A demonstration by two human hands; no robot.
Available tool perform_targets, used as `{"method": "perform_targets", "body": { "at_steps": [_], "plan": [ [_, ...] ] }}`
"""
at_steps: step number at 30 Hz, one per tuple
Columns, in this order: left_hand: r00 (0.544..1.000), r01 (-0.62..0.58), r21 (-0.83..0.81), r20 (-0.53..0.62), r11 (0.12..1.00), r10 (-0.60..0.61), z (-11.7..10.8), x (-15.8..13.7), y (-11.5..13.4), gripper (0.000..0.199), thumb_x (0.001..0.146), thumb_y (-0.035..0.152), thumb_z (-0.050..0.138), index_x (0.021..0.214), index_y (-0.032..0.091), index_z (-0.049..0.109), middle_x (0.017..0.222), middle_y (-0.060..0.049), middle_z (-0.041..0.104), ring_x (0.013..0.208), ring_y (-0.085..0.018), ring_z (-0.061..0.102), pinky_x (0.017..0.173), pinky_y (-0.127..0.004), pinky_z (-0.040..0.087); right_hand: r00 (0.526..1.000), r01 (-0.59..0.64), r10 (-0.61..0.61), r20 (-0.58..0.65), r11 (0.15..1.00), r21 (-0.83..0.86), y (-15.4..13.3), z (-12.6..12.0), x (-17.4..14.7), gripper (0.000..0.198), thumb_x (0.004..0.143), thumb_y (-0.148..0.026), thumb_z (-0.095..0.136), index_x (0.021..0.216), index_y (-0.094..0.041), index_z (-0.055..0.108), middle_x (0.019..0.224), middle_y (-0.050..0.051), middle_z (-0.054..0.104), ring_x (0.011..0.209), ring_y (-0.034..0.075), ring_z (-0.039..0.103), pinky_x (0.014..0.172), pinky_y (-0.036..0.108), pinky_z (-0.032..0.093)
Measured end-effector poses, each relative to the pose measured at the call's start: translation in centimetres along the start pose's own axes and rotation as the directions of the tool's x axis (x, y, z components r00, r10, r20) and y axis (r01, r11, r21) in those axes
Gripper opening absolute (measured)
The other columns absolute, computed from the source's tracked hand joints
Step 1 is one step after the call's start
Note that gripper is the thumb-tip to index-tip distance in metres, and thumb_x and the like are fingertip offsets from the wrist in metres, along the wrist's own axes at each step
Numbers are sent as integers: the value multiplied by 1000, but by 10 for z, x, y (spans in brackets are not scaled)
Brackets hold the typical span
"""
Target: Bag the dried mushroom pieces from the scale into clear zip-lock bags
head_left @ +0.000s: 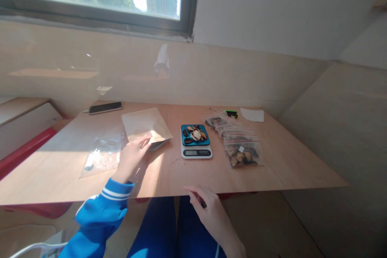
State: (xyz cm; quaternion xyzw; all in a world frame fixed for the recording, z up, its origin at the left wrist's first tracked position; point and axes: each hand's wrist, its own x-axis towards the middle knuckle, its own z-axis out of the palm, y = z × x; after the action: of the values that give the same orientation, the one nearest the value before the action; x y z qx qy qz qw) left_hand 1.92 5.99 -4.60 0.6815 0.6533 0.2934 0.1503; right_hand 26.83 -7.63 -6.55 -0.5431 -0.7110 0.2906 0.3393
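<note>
My left hand (136, 155) is closed at the near edge of a flat pale paper bag (145, 123), its fingertips pinching that edge. Under the paper, the grey rim of a dish (157, 145) peeks out. My right hand (207, 205) hovers by the table's front edge with the index finger stretched out and the others loosely bent; I see nothing held in it. Between and beyond both hands stands a white kitchen scale (197, 152) with a blue top. Dried brown and pale slices (196, 134) lie on it, beside a small dark spoon (189, 140).
Zip bags of dried pieces (242, 151) lie right of the scale, with a black-and-green item (231, 113) and a white paper (252, 115) behind. At left are a clear plastic bag (104, 155) and a phone (105, 107). A wall and window border the table's back.
</note>
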Motion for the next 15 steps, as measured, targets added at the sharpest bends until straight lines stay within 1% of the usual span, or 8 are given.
{"method": "perform_targets", "body": {
  "at_steps": [2,3,6,8,9,11,13,15],
  "plan": [
    [999,-46,13,18,999,46,-2,-7,-13,50,85,48,45,121,19,63,131,-9,61,122,-27,56,100,-38,46,1000,-24,25,-16,1000,5,10,-4,-13,23,91,-21,48,100,-29,68,85,2,70,70,18,63,68,29,51],
    [999,-41,22,14,999,41,-6,-13,-20,51,85,48,43,122,18,62,134,-10,59,123,-28,55,100,-39,45,999,-30,30,-27,1000,5,16,-5,-17,23,91,-22,48,99,-29,68,86,3,70,72,18,64,68,29,52],
    [988,93,107,-131,990,-79,-24,-30,-48,46,88,42,37,117,16,62,128,-13,63,119,-32,58,99,-42,47,998,-38,38,-56,999,-7,31,-7,-26,23,89,-22,48,97,-29,68,89,5,72,77,21,66,69,30,54],
    [961,202,211,-230,956,-153,-34,-40,-69,45,88,39,35,115,16,62,117,-15,68,108,-36,63,90,-47,51,997,-42,41,-61,999,-15,37,-6,-28,23,89,-22,47,96,-29,68,91,5,73,80,21,67,71,31,55],
    [958,209,272,-248,939,-141,-38,-43,-79,43,86,38,35,111,16,63,114,-16,68,107,-38,63,88,-48,52,997,-44,43,-61,999,-17,39,-5,-29,24,90,-22,47,96,-29,68,92,5,73,81,21,68,72,31,55],
    [966,158,349,-251,924,-71,-40,-48,-98,39,85,40,36,98,18,65,108,-15,71,102,-38,64,85,-47,53,997,-47,46,-57,999,-13,40,-3,-29,24,90,-20,46,95,-29,68,93,4,73,83,21,68,74,31,55],
    [973,114,386,-229,916,-25,-38,-49,-111,35,85,42,36,87,22,65,97,-12,73,95,-35,67,82,-44,53,998,-49,48,-49,999,-7,39,-1,-30,24,89,-19,46,95,-29,67,92,4,72,83,20,68,75,30,55],
    [966,137,372,-256,918,-40,-36,-50,-117,35,84,44,37,81,23,64,90,-12,73,87,-34,68,75,-43,54,998,-48,47,-43,999,-1,38,0,-30,24,89,-19,46,95,-29,67,91,4,72,83,20,68,75,30,55]
  ]
}}
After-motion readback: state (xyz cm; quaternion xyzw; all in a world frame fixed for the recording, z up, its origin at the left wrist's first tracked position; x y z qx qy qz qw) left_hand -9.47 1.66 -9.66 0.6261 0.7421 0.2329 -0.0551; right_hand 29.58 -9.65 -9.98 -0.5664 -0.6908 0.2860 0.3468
